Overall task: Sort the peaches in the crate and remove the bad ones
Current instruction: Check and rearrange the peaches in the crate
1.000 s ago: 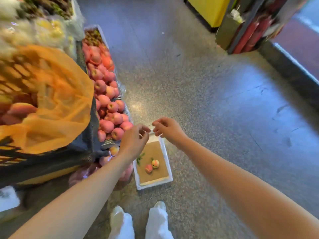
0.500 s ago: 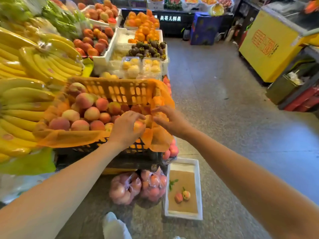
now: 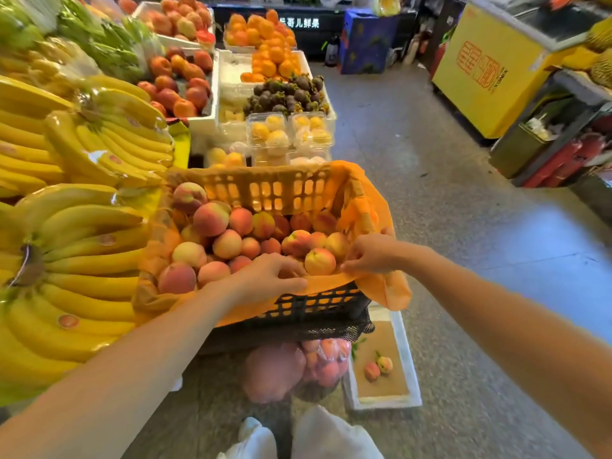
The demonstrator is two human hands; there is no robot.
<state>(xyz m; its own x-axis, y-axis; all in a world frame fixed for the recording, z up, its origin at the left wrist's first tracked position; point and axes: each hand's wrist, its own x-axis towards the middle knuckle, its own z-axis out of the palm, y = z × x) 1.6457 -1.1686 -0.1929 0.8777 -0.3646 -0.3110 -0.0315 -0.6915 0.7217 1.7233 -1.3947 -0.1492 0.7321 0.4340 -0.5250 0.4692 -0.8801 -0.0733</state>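
A black slatted crate (image 3: pixel 318 306) lined with orange plastic holds several pink-yellow peaches. My left hand (image 3: pixel 265 276) rests on its near rim, fingertips reaching the left side of one peach (image 3: pixel 319 261) at the front right. My right hand (image 3: pixel 374 253) comes in from the right, and its curled fingers and thumb pinch that same peach's right side, just above the liner's edge. On the floor below stands a white foam tray (image 3: pixel 406 342) with two small peaches (image 3: pixel 377 367) on brown paper.
Banana bunches (image 3: pixel 82 246) crowd the stand left of the crate. Boxed fruit and mangosteens (image 3: pixel 284 94) lie behind it. Bagged peaches (image 3: pixel 298 369) hang under the crate. To the right are the grey floor aisle and a yellow freezer (image 3: pixel 490 71).
The view rose from the floor tray to the crate. Both hands went from the tray's far edge up to the crate's front right corner and now close in on one peach.
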